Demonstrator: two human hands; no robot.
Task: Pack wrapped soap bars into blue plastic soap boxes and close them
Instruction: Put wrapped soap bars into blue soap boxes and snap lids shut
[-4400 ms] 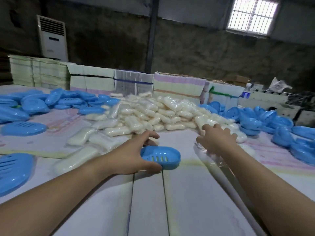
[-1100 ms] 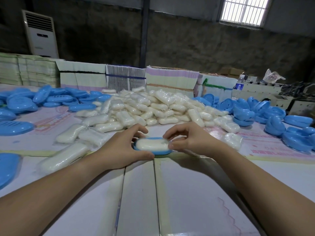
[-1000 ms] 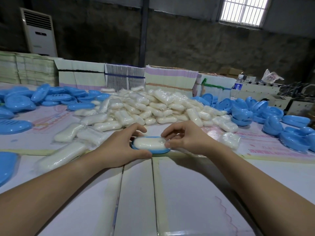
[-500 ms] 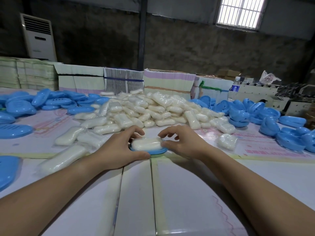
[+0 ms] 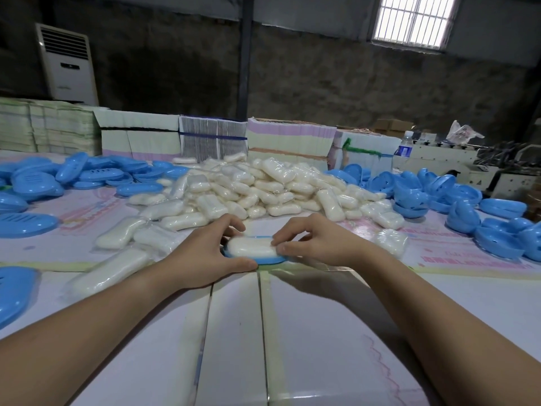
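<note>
A wrapped white soap bar (image 5: pixel 252 248) lies in an open blue soap box half (image 5: pixel 270 260) on the white table, straight ahead of me. My left hand (image 5: pixel 202 256) curls round the box's left end, thumb along its near rim. My right hand (image 5: pixel 319 244) pinches the soap's right end with curled fingers. Behind them rises a big pile of wrapped soap bars (image 5: pixel 263 189). Blue box halves (image 5: pixel 96 174) lie heaped at the left and more blue box halves (image 5: pixel 456 200) at the right.
Loose soap bars (image 5: pixel 117 265) lie left of my hands and one wrapped soap bar (image 5: pixel 390 243) lies to the right. Stacks of flat cartons (image 5: pixel 210 139) line the table's far edge. A water bottle (image 5: pixel 405 149) stands far right. A blue lid (image 5: pixel 14 291) sits at the left edge.
My right hand took a soap bar from the pile and set it in the box half held by my left hand. Over the last second both hands have barely moved.
</note>
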